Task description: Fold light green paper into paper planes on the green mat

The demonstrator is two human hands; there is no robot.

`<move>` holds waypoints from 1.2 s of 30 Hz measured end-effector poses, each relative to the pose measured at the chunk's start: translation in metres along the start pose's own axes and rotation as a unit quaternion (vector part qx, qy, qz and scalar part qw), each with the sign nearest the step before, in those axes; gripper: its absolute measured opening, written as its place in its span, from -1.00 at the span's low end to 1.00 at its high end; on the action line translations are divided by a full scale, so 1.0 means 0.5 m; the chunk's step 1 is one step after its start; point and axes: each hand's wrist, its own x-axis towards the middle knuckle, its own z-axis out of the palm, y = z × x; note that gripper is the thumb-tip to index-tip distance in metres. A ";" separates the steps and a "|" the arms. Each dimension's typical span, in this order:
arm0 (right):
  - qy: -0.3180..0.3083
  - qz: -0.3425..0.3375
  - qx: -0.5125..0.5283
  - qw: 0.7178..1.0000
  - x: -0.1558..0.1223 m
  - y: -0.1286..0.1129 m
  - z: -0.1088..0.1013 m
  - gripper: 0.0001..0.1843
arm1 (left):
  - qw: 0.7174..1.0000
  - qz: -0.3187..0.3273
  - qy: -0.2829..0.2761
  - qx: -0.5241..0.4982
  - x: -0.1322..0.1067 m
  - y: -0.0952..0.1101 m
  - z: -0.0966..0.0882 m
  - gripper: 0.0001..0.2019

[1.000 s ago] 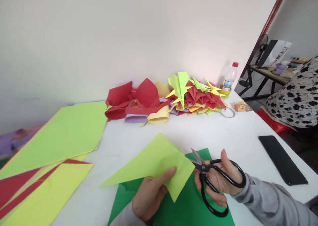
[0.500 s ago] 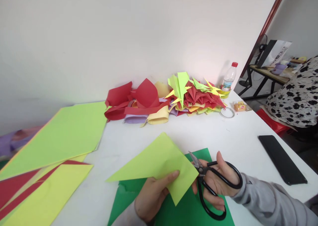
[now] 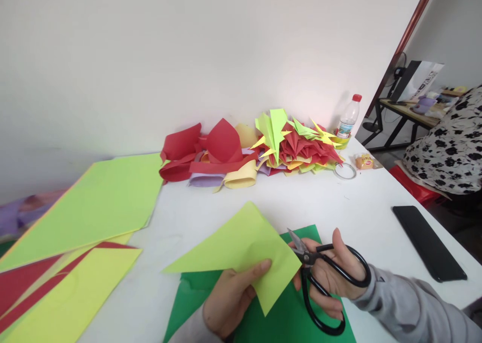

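Your left hand (image 3: 227,302) pinches the lime paper (image 3: 237,241) between thumb and fingers, above the green sheet (image 3: 284,323) on the worktop (image 3: 196,212). Your right hand (image 3: 328,278) has its fingers on the black-handled scissors (image 3: 307,258) (handles spread wide apart) at the lime paper's right-hand corner.

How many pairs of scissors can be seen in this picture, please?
1. The black-handled scissors are in the right grip, blades open near the lime paper in the left grip. Others may be hidden, for example under the papers.
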 end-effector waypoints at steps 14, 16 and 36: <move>-0.032 -0.058 0.027 0.997 -0.001 -0.002 0.004 -0.15 | 1.000 -0.001 -0.004 -0.003 -0.005 0.004 0.003 -0.70; -0.035 -0.056 0.026 0.998 0.001 0.000 0.004 -0.16 | 1.000 -0.002 -0.003 -0.001 -0.005 0.003 0.003 -0.70; -0.015 -0.097 0.021 0.995 -0.005 -0.009 0.000 -0.19 | 0.999 -0.025 0.013 -0.019 -0.001 -0.008 0.003 -0.54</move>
